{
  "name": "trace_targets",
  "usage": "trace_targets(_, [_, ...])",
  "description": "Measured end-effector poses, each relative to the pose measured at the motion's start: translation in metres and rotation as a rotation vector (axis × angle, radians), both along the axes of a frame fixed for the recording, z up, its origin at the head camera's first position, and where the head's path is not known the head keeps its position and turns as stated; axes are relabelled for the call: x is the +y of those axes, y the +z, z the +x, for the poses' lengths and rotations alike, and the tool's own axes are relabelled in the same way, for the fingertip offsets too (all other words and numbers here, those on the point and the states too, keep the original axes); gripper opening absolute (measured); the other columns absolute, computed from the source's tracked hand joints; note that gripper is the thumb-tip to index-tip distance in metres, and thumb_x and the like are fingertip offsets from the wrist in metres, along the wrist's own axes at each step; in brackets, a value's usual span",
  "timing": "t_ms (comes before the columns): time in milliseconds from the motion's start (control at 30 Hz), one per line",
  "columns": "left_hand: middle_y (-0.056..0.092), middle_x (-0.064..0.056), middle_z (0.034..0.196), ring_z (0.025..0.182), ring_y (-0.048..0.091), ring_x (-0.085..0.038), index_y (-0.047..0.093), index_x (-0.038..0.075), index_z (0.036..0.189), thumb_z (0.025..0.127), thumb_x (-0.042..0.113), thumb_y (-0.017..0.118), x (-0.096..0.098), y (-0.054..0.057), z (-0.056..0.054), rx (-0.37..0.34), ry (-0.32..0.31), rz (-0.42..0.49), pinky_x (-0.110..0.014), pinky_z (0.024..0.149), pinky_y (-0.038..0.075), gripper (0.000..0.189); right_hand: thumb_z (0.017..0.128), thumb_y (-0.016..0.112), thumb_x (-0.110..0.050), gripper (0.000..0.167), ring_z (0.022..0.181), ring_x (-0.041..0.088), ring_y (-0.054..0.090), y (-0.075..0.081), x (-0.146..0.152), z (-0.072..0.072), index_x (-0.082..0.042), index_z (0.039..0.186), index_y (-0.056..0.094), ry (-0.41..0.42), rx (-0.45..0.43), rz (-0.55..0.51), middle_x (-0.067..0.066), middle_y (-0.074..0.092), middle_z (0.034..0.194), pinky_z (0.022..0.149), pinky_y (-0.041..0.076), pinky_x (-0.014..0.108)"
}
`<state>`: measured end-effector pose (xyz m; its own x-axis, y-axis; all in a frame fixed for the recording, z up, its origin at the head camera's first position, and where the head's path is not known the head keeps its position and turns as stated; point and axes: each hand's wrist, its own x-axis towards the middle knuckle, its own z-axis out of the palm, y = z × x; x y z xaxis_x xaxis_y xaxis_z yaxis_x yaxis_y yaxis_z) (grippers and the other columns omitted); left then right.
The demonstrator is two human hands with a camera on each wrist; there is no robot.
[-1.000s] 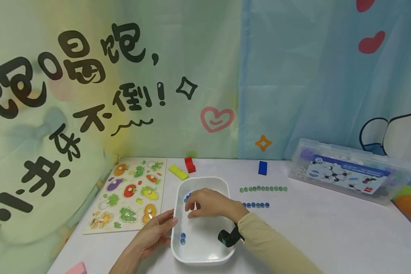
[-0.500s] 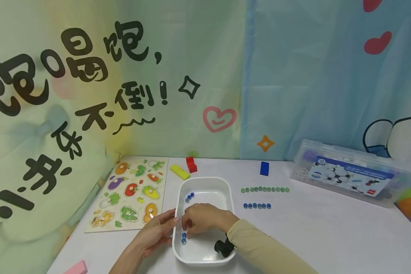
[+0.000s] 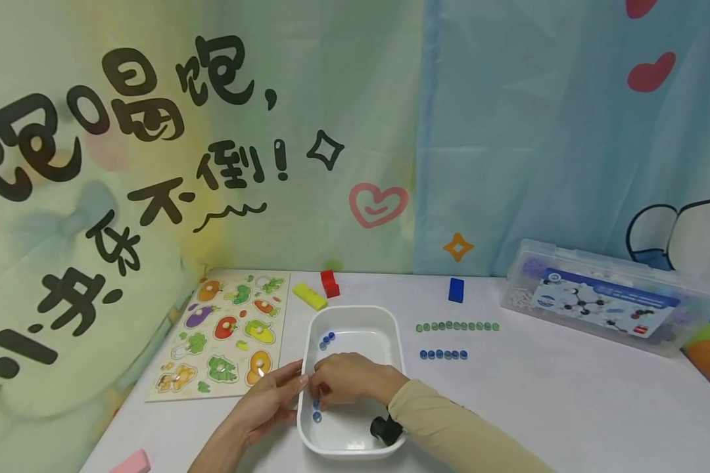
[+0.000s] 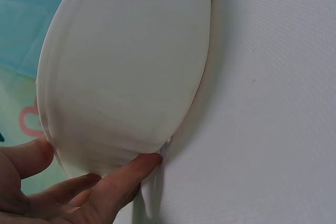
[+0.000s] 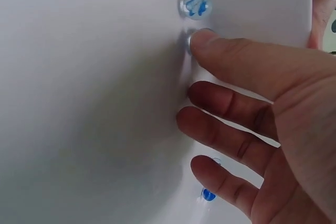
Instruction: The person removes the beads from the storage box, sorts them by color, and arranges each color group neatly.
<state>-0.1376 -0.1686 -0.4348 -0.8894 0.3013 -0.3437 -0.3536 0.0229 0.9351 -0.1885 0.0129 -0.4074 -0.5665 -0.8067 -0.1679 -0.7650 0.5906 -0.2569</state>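
Note:
A white tray point(image 3: 355, 447) stands on the table, its outer wall point(image 4: 131, 66) filling much of the left wrist view. My left hand point(image 3: 275, 394) grips its left side, thumb at the rim and fingers against the outside. Inside the tray is my right hand point(image 3: 349, 381), at the left wall. It pinches a blue-and-clear marble point(image 5: 190, 43), which the thumb mostly covers; the index finger seems hidden behind. Beside that one lies another marble point(image 5: 196, 6). Several blue marbles point(image 3: 328, 339) sit near the tray's far left corner.
Right of the tray are a row of green marbles point(image 3: 458, 326) and a shorter row of blue marbles point(image 3: 444, 355). A vegetable puzzle board point(image 3: 225, 335) lies left. Behind are yellow point(image 3: 310, 296), red point(image 3: 330, 284) and blue point(image 3: 456, 290) blocks and a clear plastic box point(image 3: 603, 302).
My right hand has moved from the marbles at the tray's far end toward me, down to the nearer pair along the left wall. The left hand keeps its grip on the tray.

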Motion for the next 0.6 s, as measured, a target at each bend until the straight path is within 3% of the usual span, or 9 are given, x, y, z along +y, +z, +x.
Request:
trace_targets(300, [0.044, -0.023, 0.146, 0.103, 0.062, -0.014, 0.026, -0.002, 0.151, 0.096, 0.032, 0.059, 0.0, 0.0, 0.0, 0.017, -0.005, -0.001, -0.027, 0.074, 0.056, 0.073, 0.082, 0.077, -0.026, 0.01, 0.071, -0.002, 0.049, 0.007, 0.007, -0.004, -0.026, 0.091, 0.074, -0.009, 0.018, -0.065, -0.014, 0.061, 0.079, 0.065, 0.04, 0.013])
trace_targets(600, [0.042, -0.023, 0.147, 0.101, 0.063, -0.016, 0.025, -0.001, 0.151, 0.099, 0.03, 0.056, 0.002, 0.001, 0.0, -0.011, -0.009, -0.019, -0.031, 0.078, 0.058, 0.068, 0.086, 0.074, -0.027, 0.01, 0.071, 0.002, 0.05, 0.036, 0.042, -0.011, -0.022, 0.094, 0.074, -0.066, -0.005, -0.149, -0.011, 0.062, 0.082, 0.065, 0.042, 0.015])
